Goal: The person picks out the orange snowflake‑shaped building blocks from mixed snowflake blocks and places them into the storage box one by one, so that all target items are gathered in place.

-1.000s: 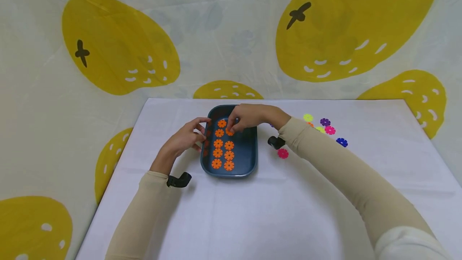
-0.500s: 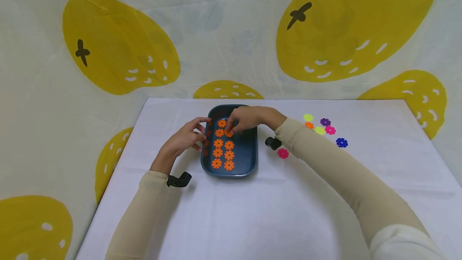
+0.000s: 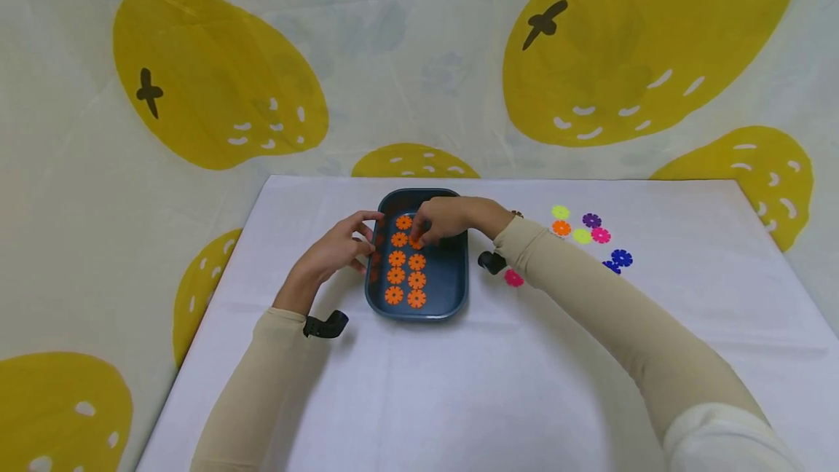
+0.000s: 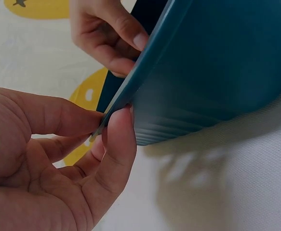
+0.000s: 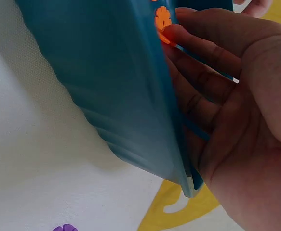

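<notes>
A dark blue rectangular tray [image 3: 448, 297] stands on the white tabletop and holds two columns of orange notched snowflake discs [image 3: 396, 258]. At the left side of the tray, my left hand [image 3: 332, 246] pinches the rim between thumb and fingers, as the left wrist view shows. My right hand [image 3: 447, 217] reaches inside, its fingertips down on an orange snowflake disc [image 3: 416, 242] in the right column. In the right wrist view, that disc [image 5: 166, 37] is partly covered by the fingers, which are curled toward it. The tray floor beneath the right hand is hidden.
Loose discs lie right of the tray: yellow [image 3: 560, 212], orange [image 3: 561, 228], purple [image 3: 592, 220], pink [image 3: 600, 235] and blue [image 3: 622, 258]. A red-pink disc [image 3: 514, 278] lies nearer, beside the right wrist camera [image 3: 491, 262]. A patterned cloth wall [image 3: 419, 57] rises behind the table.
My right hand has lowered slightly over the same orange disc. The right forearm has shifted left and nearer, uncovering an orange disc and a second blue one. The left hand stays on the rim.
</notes>
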A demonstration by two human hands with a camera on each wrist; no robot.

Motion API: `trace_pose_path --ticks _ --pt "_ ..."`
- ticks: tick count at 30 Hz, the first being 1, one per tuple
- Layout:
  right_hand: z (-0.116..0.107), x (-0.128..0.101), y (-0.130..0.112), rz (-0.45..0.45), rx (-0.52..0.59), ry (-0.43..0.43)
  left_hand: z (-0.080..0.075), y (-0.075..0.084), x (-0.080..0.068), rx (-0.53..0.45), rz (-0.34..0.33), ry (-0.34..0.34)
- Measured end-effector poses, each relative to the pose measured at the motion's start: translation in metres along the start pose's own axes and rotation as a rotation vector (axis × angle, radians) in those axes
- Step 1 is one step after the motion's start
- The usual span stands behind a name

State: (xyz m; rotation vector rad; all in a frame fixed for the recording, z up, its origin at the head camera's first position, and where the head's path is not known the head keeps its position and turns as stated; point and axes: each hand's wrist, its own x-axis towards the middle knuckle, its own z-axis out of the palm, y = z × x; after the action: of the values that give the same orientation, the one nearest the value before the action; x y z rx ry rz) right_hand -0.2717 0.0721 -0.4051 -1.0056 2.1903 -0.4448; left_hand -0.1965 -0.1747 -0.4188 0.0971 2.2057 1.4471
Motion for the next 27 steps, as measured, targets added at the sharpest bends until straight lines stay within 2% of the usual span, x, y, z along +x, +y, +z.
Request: trace_pose_path --ticks 17,27 --pt "-0.003 -0.002 0.0 0.012 -0.051 0.027 0.0 0.001 0.0 -0.002 0.008 0.002" --pt "-0.011 -0.02 -0.004 -0.016 -0.017 0.06 -0.001 0.001 -0.002 -0.002 0.003 -0.003"
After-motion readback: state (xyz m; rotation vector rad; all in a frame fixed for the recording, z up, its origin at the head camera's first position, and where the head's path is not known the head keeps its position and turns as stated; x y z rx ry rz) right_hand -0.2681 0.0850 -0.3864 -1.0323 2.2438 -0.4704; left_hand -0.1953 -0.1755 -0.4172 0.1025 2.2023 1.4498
